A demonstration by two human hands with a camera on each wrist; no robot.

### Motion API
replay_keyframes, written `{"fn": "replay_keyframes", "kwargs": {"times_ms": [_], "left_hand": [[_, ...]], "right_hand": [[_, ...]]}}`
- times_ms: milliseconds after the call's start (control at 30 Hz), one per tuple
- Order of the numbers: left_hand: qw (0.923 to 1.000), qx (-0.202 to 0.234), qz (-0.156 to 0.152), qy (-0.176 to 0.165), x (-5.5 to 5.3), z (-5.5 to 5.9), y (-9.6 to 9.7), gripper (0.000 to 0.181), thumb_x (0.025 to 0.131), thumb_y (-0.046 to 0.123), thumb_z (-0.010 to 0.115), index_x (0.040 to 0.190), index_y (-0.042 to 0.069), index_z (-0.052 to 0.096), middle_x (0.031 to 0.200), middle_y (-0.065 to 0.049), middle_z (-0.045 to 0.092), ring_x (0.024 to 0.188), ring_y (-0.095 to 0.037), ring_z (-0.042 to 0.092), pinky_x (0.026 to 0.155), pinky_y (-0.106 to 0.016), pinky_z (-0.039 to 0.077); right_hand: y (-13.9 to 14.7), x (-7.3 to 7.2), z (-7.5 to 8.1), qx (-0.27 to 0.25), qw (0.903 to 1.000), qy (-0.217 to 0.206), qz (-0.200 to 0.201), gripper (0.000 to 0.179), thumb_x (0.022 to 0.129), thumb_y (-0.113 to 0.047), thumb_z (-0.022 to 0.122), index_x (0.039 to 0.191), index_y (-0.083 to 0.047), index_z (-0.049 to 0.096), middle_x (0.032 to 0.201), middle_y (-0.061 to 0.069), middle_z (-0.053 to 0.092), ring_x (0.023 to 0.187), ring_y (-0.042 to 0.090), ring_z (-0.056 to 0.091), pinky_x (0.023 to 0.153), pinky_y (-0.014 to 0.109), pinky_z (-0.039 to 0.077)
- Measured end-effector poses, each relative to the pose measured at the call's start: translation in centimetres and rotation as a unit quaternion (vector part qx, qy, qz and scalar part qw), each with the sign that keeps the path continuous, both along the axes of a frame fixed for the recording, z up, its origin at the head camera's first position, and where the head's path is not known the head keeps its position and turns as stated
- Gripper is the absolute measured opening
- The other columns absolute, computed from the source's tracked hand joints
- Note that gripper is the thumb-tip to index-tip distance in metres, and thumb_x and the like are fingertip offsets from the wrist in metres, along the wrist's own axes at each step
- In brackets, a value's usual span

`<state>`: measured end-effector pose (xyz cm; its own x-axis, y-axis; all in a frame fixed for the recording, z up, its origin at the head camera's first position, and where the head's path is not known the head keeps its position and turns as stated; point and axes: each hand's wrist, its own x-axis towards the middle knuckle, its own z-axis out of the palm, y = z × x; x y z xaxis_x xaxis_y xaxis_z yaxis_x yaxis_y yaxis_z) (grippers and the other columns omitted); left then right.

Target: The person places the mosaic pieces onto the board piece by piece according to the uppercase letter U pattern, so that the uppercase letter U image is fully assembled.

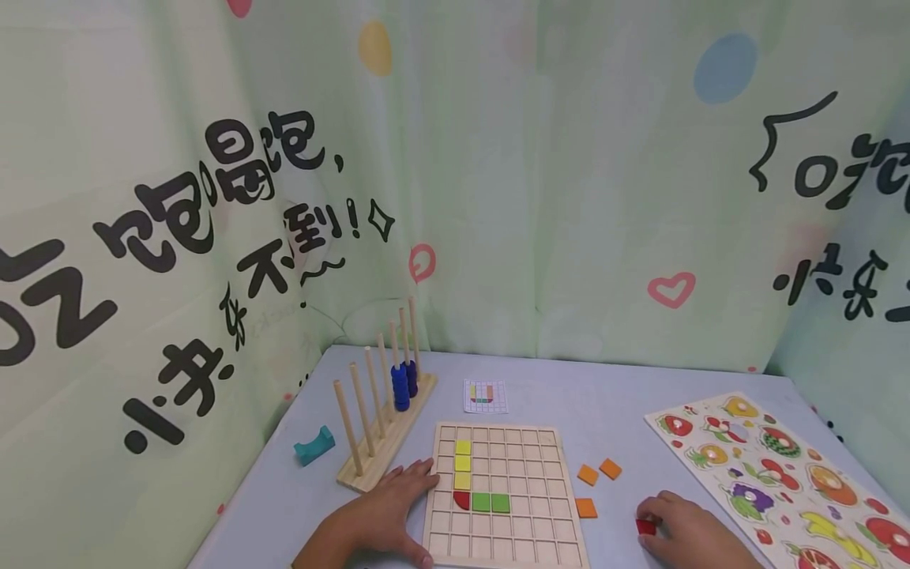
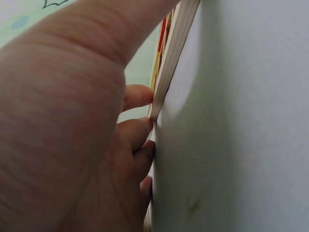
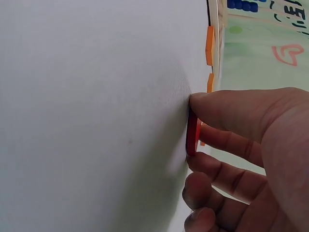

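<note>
A wooden grid board (image 1: 529, 518) lies on the table, holding several yellow tiles (image 1: 463, 464) in a column, a red rounded tile (image 1: 462, 499) at the corner and two green tiles (image 1: 490, 503) in a row. With fingers spread, my left hand (image 1: 387, 506) rests along the board's left edge; in the left wrist view its fingertips meet the board's side (image 2: 175, 53). To the right of the board, my right hand (image 1: 686, 531) pinches a red tile (image 3: 193, 133) between thumb and fingers at the tabletop. Several orange tiles (image 1: 610, 469) lie between board and right hand.
Behind the left hand stands a wooden peg rack (image 1: 387, 438) with blue beads (image 1: 400, 389). A teal curved block (image 1: 314, 446) sits left of it. Beyond the board lies a small pattern card (image 1: 486, 396). A fruit puzzle board (image 1: 771, 474) covers the right side.
</note>
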<state>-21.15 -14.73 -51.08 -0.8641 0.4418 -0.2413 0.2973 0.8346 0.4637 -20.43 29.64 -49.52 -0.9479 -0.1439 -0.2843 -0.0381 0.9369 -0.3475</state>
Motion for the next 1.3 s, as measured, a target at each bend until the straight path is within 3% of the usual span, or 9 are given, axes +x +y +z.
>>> {"fn": "replay_keyframes", "kwargs": {"times_ms": [233,400,1000,1300], "left_hand": [[0.9999,0.001,0.011,-0.01,-0.1,0.0,0.1,0.112,0.05,0.075,0.079,0.147,0.03,0.043,0.159,0.006,0.025,0.146,-0.02,0.017,0.115,-0.053,0.015],[0.9998,0.002,0.016,-0.012,-0.1,-0.1,0.1,0.112,0.05,0.073,0.08,0.146,0.031,0.044,0.158,0.006,0.025,0.146,-0.02,0.017,0.115,-0.052,0.015],[1.0,-0.008,-0.002,0.004,0.1,0.2,0.1,0.113,0.051,0.077,0.077,0.148,0.03,0.041,0.159,0.005,0.026,0.146,-0.018,0.017,0.116,-0.05,0.016],[0.9999,-0.01,0.004,-0.002,0.1,0.3,0.1,0.114,0.05,0.078,0.076,0.149,0.032,0.04,0.159,0.007,0.024,0.146,-0.016,0.016,0.116,-0.049,0.015]], "right_hand": [[-0.5,0.0,0.4,0.003,0.9999,0.012,0.009,0.028,0.079,-0.03,0.08,0.1,-0.015,0.069,0.084,-0.006,0.056,0.071,0.016,0.05,0.071,0.038,0.052],[-1.0,-0.1,1.0,0.009,0.9986,0.044,0.027,0.024,0.079,-0.028,0.079,0.099,-0.02,0.069,0.086,-0.008,0.055,0.071,0.014,0.049,0.07,0.036,0.05],[-4.2,-0.5,2.9,0.031,0.9871,0.123,0.098,0.028,0.08,-0.032,0.079,0.103,-0.024,0.067,0.094,-0.015,0.053,0.077,0.006,0.05,0.075,0.034,0.052],[-5.5,-0.9,2.7,-0.015,0.9702,0.177,0.165,0.02,0.083,-0.03,0.076,0.1,-0.024,0.066,0.091,-0.017,0.049,0.073,0.0,0.046,0.064,0.026,0.048]]}}
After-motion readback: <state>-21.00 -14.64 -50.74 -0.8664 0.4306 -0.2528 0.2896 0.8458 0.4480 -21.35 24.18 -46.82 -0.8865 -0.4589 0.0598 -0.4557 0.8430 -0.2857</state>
